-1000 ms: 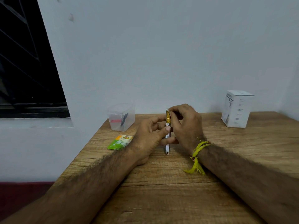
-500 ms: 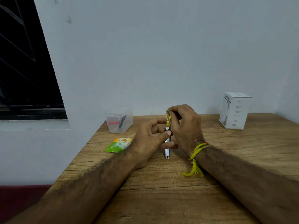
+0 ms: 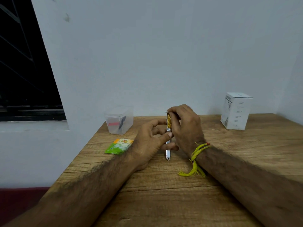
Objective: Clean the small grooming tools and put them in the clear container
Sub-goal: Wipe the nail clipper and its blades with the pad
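A slim metal grooming tool (image 3: 168, 136) with a gold-patterned upper face is held upright above the wooden table (image 3: 164, 202), its ringed silver end pointing down. My left hand (image 3: 149, 143) pinches its lower half between thumb and fingers. My right hand (image 3: 185, 126) curls over the tool's top end from the right, fingertips on the gold part. A clear plastic container (image 3: 119, 119) stands at the table's back left corner, with a pink item and a dark tool inside.
A green and orange sachet (image 3: 119, 146) lies flat just left of my left hand. A white carton box (image 3: 236, 111) stands at the back right near the wall. The table's left edge drops off beside the sachet. Yellow thread hangs from my right wrist.
Both hands keep their hold on the tool in nearly the same place. The right fingers have shifted slightly on its top end.
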